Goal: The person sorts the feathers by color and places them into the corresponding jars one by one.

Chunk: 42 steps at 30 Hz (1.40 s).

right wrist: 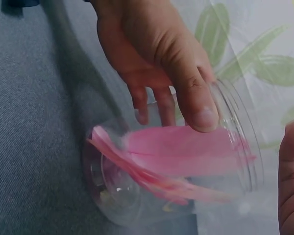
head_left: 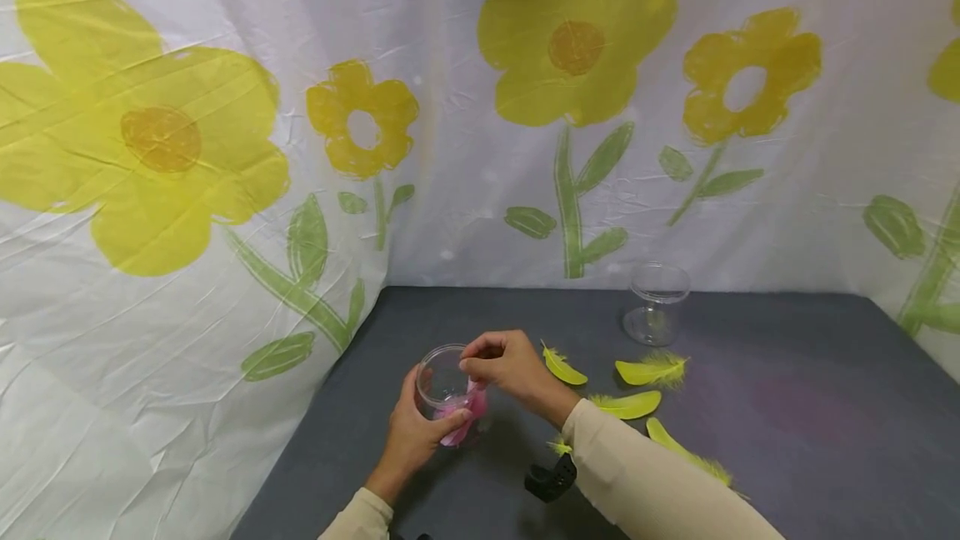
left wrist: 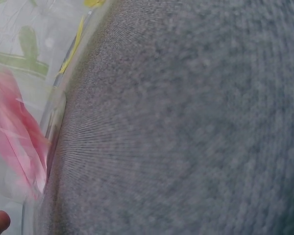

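Observation:
My left hand [head_left: 415,432] grips a clear plastic jar [head_left: 450,350] round its side, its thumb across the near wall. Pink feathers [right wrist: 181,147] lie inside the jar, showing through its wall; the left wrist view catches one pink feather [left wrist: 19,132] close by. At the mouth of the jar is my right hand [head_left: 517,369], thumb and forefinger brought close over the rim. Fingers [right wrist: 290,171] of that hand show at the right edge of the right wrist view, a little apart from the feathers there. Whether they pinch a feather tip cannot be made out.
Several yellow feathers [head_left: 651,371] lie on the dark grey table [head_left: 810,407], some beside and under my right forearm. A clear stemmed dish [head_left: 651,327] stands near the back edge. Behind hangs a white cloth [head_left: 457,215] printed with yellow flowers. A black strap device [head_left: 551,477] shows at the right sleeve.

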### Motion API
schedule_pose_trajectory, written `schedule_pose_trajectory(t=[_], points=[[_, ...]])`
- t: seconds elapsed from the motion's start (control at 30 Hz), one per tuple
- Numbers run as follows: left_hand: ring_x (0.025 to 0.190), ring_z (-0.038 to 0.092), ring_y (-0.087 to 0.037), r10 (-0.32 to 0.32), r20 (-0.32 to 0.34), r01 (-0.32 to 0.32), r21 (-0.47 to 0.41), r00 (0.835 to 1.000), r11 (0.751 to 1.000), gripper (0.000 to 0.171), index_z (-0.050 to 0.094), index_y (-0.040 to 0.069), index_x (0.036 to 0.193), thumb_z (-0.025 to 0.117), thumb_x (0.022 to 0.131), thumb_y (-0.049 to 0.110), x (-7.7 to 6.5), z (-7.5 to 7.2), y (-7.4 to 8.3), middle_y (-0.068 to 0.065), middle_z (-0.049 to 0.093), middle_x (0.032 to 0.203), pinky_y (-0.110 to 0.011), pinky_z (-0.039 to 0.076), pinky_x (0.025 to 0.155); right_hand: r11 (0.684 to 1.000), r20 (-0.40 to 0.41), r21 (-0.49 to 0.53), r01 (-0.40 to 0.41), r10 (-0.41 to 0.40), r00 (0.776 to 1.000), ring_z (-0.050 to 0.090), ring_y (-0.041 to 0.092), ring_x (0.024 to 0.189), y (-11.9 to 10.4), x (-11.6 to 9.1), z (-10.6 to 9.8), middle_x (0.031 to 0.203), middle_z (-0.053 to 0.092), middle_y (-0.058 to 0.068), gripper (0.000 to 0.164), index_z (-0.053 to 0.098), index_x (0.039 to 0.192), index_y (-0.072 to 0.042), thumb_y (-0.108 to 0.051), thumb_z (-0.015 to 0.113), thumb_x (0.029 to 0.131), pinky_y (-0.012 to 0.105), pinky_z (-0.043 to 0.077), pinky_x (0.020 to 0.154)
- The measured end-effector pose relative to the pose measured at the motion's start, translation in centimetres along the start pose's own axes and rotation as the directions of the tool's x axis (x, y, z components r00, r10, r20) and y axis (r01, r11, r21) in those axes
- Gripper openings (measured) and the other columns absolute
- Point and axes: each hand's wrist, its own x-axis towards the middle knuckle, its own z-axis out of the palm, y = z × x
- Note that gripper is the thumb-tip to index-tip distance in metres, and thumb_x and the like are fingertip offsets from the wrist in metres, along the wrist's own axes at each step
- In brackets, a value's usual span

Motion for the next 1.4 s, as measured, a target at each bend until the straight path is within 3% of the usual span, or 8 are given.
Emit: schedule_pose_trajectory(t=[0.2,0.5,0.77,0.93,1.1,1.4], points=[[0.125,0.044,-0.038,0.006,0.004,-0.007,0.005,1.0,1.0,0.097,0.032,0.006,0.145,0.088,0.07,0.029,0.3,0.4,-0.1,-0.021,0.045,0.141,-0.057,0.035,0.1,0.999,-0.007,0.001,0.04,-0.04,0.999,0.063,0.03,0.074,0.0,-1.1,-1.3,0.086,0.067,0.016,0.014,0.071,0.096,0.0,-0.011,0.072,0.087,0.041,0.056,0.067],[0.124,0.045,-0.037,0.016,-0.01,-0.016,0.013,1.0,1.0,0.099,0.034,0.005,0.145,0.09,0.067,0.029,1.6,1.4,0.1,-0.02,0.045,0.141,-0.055,0.035,0.101,0.996,-0.046,0.028,0.089,-0.087,0.995,0.06,0.03,0.068,-0.8,-2.8,-3.3,0.083,0.063,0.024,0.018,0.068,0.099,0.006,-0.008,0.07,0.089,0.044,0.054,0.065],[0.125,0.045,-0.035,0.008,0.0,-0.008,0.054,1.0,0.998,0.1,0.034,0.008,0.145,0.09,0.067,0.034,3.6,2.4,0.1,-0.017,0.046,0.141,-0.055,0.034,0.102,0.997,-0.141,0.037,0.073,-0.067,0.988,0.06,0.031,0.071,-1.0,-4.6,-5.9,0.082,0.063,0.023,0.018,0.068,0.098,0.004,-0.01,0.071,0.088,0.05,0.054,0.07],[0.125,0.044,-0.036,0.009,0.011,-0.009,0.056,1.0,0.998,0.099,0.033,0.007,0.146,0.089,0.068,0.034,4.9,2.8,0.1,-0.02,0.046,0.141,-0.056,0.033,0.101,0.997,-0.189,0.042,0.067,-0.058,0.98,0.06,0.035,0.071,-0.9,-5.9,-7.5,0.082,0.062,0.023,0.021,0.067,0.098,0.006,-0.011,0.072,0.088,0.043,0.055,0.067],[0.124,0.046,-0.036,-0.012,0.027,0.01,0.055,1.0,0.998,0.099,0.033,0.009,0.146,0.089,0.068,0.036,6.2,3.3,0.0,-0.019,0.047,0.139,-0.056,0.035,0.1,0.997,-0.227,0.05,0.065,-0.052,0.973,0.06,0.029,0.07,-0.7,-7.0,-8.8,0.083,0.062,0.022,0.026,0.065,0.1,0.011,-0.011,0.072,0.088,0.041,0.055,0.066],[0.123,0.047,-0.034,-0.05,0.031,0.048,0.058,0.998,0.997,0.1,0.032,0.012,0.146,0.089,0.067,0.036,8.2,4.0,0.0,-0.016,0.048,0.138,-0.054,0.036,0.1,0.998,-0.275,0.038,0.049,-0.037,0.961,0.062,0.027,0.071,0.0,-8.6,-10.2,0.083,0.063,0.017,0.022,0.067,0.098,0.006,-0.013,0.072,0.088,0.047,0.054,0.069]])
